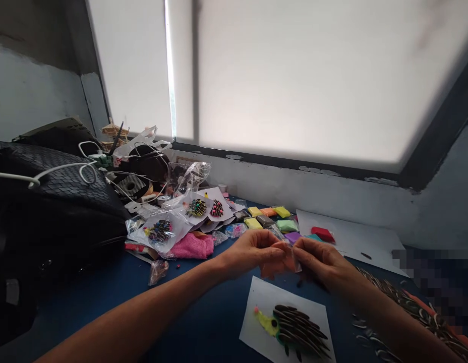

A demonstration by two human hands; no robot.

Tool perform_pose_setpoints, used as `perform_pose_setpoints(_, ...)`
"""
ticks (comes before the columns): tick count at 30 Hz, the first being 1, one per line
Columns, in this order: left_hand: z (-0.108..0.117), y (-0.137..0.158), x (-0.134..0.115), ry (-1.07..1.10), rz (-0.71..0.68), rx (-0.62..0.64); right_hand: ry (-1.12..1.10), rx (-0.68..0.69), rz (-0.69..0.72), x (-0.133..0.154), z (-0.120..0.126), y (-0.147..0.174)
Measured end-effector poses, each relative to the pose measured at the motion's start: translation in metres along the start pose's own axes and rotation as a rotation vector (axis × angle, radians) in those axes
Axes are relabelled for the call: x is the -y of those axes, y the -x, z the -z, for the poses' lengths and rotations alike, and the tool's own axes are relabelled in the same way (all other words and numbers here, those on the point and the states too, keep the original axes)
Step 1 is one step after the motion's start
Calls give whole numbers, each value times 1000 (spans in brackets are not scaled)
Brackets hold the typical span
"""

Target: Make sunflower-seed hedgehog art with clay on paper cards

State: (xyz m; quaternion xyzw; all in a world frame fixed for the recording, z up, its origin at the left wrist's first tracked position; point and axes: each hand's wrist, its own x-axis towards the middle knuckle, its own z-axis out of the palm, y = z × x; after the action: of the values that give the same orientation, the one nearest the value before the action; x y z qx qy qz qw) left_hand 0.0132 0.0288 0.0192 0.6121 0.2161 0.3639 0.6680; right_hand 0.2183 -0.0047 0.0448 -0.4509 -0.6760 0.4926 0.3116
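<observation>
My left hand [258,250] and my right hand [320,258] are raised over the blue table, close together. Between them they pinch a small clear plastic wrapper [297,263]; whether anything is inside it I cannot make out. Below the hands lies a white paper card [252,330] bearing a hedgehog picture [300,327]. The hedgehog has a yellow-green face, a pink nose, a black eye and dark striped seeds for spines. Just beyond my hands are several wrapped clay blocks [287,225] in yellow, green, orange, grey and purple.
A red clay block [323,234] rests on a white sheet [381,247] by the wall. Loose striped seeds [408,305] spread at right. Finished hedgehog cards [162,229] and a pink cloth [192,246] lie left of centre. A black bag [67,201] and white cables stand at far left.
</observation>
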Motion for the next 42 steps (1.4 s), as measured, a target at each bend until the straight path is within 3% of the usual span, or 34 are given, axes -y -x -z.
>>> perform_pose_setpoints(12, 0, -1, -7, -2, 85, 31, 241, -69, 70, 5, 1, 4)
perform_pose_setpoints(17, -4, 0, -5, -30, 75, -14, 329, -122, 115, 10, -1, 8)
perform_pose_setpoints(28, -2, 0, -3, 16, 91, 26, 411, -69, 108, 6, 2, 9)
perform_pose_setpoints(36, -3, -2, 5, 60, 89, 7, 559, -247, 216, -1, -11, 6)
perform_pose_setpoints(42, -4, -1, 3, 103, 84, -9, 647, -288, 303, 3, -15, 10)
